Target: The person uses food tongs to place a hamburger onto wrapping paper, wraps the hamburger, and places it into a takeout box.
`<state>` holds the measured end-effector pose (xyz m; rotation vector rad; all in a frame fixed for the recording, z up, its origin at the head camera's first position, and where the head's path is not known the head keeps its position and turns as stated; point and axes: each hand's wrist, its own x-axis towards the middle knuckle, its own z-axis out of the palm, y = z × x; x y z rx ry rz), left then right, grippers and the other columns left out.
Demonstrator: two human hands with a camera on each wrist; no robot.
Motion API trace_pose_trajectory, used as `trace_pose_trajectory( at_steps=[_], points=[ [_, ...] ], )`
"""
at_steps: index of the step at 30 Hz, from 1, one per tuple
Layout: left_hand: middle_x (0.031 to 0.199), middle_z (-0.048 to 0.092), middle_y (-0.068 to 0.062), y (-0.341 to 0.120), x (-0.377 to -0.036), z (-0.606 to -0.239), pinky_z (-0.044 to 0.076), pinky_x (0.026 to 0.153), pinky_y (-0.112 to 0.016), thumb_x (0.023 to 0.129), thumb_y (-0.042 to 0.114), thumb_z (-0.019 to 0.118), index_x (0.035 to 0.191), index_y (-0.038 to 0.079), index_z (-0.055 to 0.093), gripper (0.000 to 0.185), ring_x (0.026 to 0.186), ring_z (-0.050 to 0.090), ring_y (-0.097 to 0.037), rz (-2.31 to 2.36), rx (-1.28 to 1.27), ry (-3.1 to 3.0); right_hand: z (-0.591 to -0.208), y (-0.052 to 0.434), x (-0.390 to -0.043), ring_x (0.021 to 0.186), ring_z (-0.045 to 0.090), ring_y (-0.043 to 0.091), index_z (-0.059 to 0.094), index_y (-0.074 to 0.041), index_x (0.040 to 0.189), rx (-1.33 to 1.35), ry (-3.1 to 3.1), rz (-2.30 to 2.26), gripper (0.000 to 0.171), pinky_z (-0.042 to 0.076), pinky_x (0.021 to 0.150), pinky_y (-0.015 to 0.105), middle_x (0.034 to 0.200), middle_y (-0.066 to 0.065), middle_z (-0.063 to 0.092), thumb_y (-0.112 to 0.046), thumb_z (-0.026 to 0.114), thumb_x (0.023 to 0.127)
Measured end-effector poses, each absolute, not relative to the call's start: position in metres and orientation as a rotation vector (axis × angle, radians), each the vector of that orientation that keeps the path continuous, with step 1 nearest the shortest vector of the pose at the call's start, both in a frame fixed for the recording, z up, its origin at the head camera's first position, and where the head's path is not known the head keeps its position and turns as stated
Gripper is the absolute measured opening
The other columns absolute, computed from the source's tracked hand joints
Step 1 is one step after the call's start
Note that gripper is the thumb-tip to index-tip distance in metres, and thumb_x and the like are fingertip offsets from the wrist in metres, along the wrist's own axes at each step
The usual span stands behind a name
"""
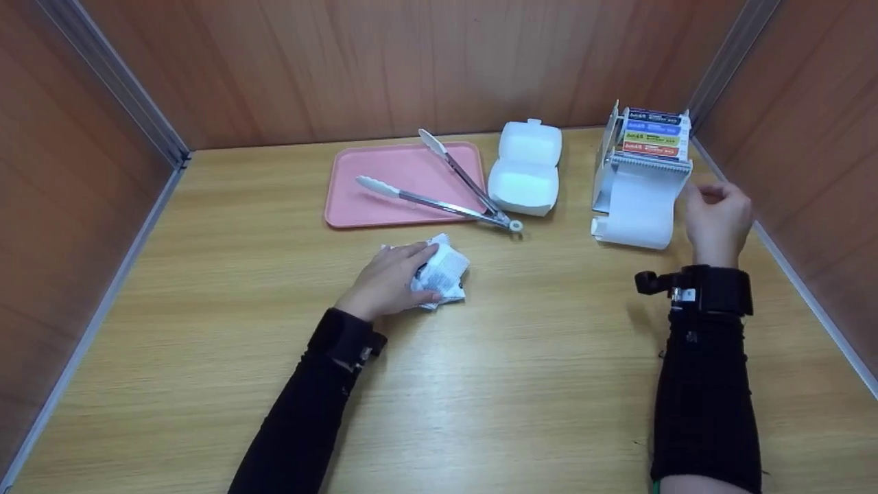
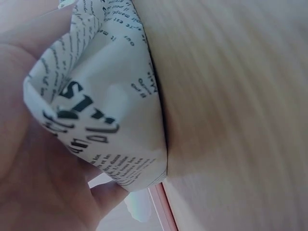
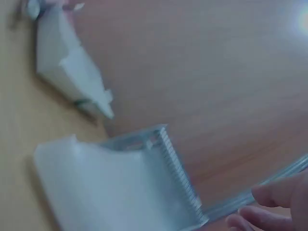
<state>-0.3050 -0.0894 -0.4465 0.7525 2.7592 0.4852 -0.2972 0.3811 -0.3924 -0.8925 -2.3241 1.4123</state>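
My left hand (image 1: pixel 391 278) grips a bundle wrapped in newsprint-patterned paper (image 1: pixel 441 272) on the table, with fingers over its far side and thumb on the near side. Up close in the left wrist view, the printed wrapper (image 2: pixel 110 115) lies against the palm, folded at its edge. My right hand (image 1: pixel 719 223) is just right of a metal dispenser (image 1: pixel 603 182) with a serrated edge. A wide white strip (image 1: pixel 641 206) hangs from it and curls at the end. In the right wrist view the thumb and fingers (image 3: pixel 272 195) are slightly bent, apart, with nothing seen between them.
A pink tray (image 1: pixel 394 161) lies at the back, with spread metal tongs (image 1: pixel 446 204) across it. Right of it stands a lidded white foam box (image 1: pixel 525 185), lid raised. Coloured labels (image 1: pixel 651 134) top the dispenser. Wooden panels (image 1: pixel 439 68) enclose the table.
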Motion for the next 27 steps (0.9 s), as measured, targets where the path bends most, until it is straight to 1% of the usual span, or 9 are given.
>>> trace_pose_trajectory(
  at_steps=[2,3,5,6,9,10,14,21,27],
  points=[
    [0.173,0.033,-0.011,-0.091,-0.304,-0.447,0.011,0.132,-0.054,0.097,0.050,0.077,0.169,0.021,0.032,0.089,0.160,0.029,-0.031,0.482,0.744,2.757,-0.415,0.393,-0.301,0.109,0.054,0.009,0.059,-0.008,0.150,-0.979,-2.362,1.452,0.064,0.048,0.093,0.023,0.126,-0.006,0.058,-0.052,0.059,0.103],
    [0.173,0.033,-0.012,-0.091,-0.304,-0.447,0.011,0.132,-0.055,0.097,0.050,0.076,0.169,0.021,0.032,0.089,0.160,0.030,-0.031,0.480,0.744,2.758,-0.425,0.397,-0.303,0.110,0.053,0.010,0.061,-0.009,0.147,-1.011,-2.356,1.518,0.063,0.047,0.094,0.024,0.127,-0.004,0.057,-0.053,0.060,0.103],
    [0.173,0.033,-0.012,-0.091,-0.303,-0.447,0.011,0.132,-0.055,0.097,0.050,0.076,0.169,0.020,0.033,0.089,0.160,0.030,-0.031,0.477,0.747,2.760,-0.441,0.399,-0.307,0.111,0.052,0.011,0.066,-0.013,0.139,-1.043,-2.312,1.655,0.057,0.046,0.095,0.024,0.128,-0.002,0.055,-0.055,0.062,0.102],
    [0.173,0.033,-0.012,-0.091,-0.303,-0.447,0.011,0.132,-0.055,0.097,0.050,0.076,0.169,0.020,0.033,0.089,0.160,0.030,-0.031,0.474,0.745,2.760,-0.446,0.399,-0.308,0.112,0.051,0.011,0.069,-0.015,0.131,-1.047,-2.273,1.710,0.050,0.045,0.095,0.023,0.128,-0.002,0.055,-0.055,0.063,0.101],
    [0.173,0.032,-0.012,-0.090,-0.303,-0.447,0.012,0.132,-0.056,0.097,0.050,0.076,0.169,0.021,0.032,0.089,0.160,0.029,-0.033,0.468,0.747,2.758,-0.456,0.397,-0.311,0.099,0.048,0.007,0.067,-0.017,0.107,-1.022,-2.146,1.831,0.029,0.044,0.090,0.023,0.113,-0.007,0.050,-0.046,0.068,0.102],
    [0.173,0.032,-0.012,-0.089,-0.303,-0.446,0.011,0.132,-0.056,0.097,0.051,0.076,0.169,0.021,0.032,0.089,0.160,0.029,-0.033,0.467,0.746,2.756,-0.457,0.396,-0.311,0.098,0.048,0.007,0.066,-0.018,0.105,-1.008,-2.130,1.829,0.026,0.045,0.088,0.023,0.112,-0.007,0.050,-0.043,0.068,0.103],
    [0.173,0.032,-0.012,-0.088,-0.303,-0.445,0.011,0.132,-0.057,0.097,0.051,0.076,0.169,0.021,0.032,0.090,0.159,0.030,-0.035,0.455,0.750,2.760,-0.462,0.395,-0.311,0.097,0.048,0.005,0.067,-0.017,0.102,-1.006,-2.141,1.778,0.021,0.047,0.086,0.021,0.110,-0.008,0.050,-0.038,0.068,0.103],
    [0.173,0.033,-0.012,-0.091,-0.303,-0.445,0.012,0.132,-0.057,0.097,0.051,0.076,0.169,0.021,0.033,0.089,0.159,0.030,-0.034,0.459,0.743,2.765,-0.464,0.395,-0.312,0.102,0.047,0.005,0.067,-0.020,0.102,-1.046,-2.234,1.699,0.022,0.046,0.092,0.022,0.113,-0.011,0.048,-0.042,0.069,0.102],
    [0.172,0.035,-0.014,-0.090,-0.304,-0.447,0.015,0.131,-0.060,0.096,0.050,0.078,0.169,0.019,0.034,0.090,0.158,0.032,-0.039,0.458,0.776,2.784,-0.466,0.397,-0.312,0.105,0.048,0.006,0.066,-0.019,0.101,-1.017,-2.254,1.652,0.021,0.047,0.090,0.021,0.111,-0.011,0.050,-0.039,0.071,0.100]
  ],
)
